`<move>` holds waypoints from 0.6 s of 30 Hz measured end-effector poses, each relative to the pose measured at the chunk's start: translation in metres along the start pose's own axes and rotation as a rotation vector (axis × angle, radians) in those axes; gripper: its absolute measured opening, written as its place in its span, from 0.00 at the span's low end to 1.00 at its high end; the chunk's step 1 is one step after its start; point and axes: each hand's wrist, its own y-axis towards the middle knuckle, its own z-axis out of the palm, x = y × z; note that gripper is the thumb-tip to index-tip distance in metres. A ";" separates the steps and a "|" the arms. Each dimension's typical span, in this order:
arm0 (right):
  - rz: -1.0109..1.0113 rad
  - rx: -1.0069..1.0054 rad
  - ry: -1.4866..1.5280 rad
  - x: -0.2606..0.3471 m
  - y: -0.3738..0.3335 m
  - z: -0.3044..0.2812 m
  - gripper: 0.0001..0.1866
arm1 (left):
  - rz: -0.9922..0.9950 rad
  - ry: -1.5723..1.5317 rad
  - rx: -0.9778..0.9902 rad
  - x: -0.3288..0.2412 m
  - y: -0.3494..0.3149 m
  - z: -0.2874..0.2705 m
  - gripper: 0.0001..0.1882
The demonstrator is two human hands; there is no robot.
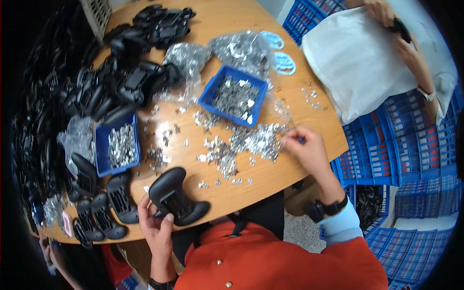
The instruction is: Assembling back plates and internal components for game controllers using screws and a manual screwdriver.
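One controller shell (178, 197): black, tilted, at the near edge of the wooden table (268, 176).
Left hand (157, 231): your thumb and fingers grasp that controller shell at its left side.
Right hand (308, 149): your fingertips curl beside the loose silver pieces (256, 142); whether they pinch one, I cannot tell.
Blue tray (223, 113): just beyond those pieces.
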 end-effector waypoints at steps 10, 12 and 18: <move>-0.306 0.085 -0.226 0.020 -0.066 0.069 0.10 | 0.005 -0.045 0.066 -0.001 0.006 0.004 0.33; -0.313 0.101 -0.204 0.021 -0.068 0.071 0.09 | 0.011 -0.060 0.069 -0.003 0.004 0.004 0.33; -0.296 0.082 -0.212 0.024 -0.072 0.074 0.09 | -0.001 -0.042 0.088 -0.002 0.002 0.000 0.32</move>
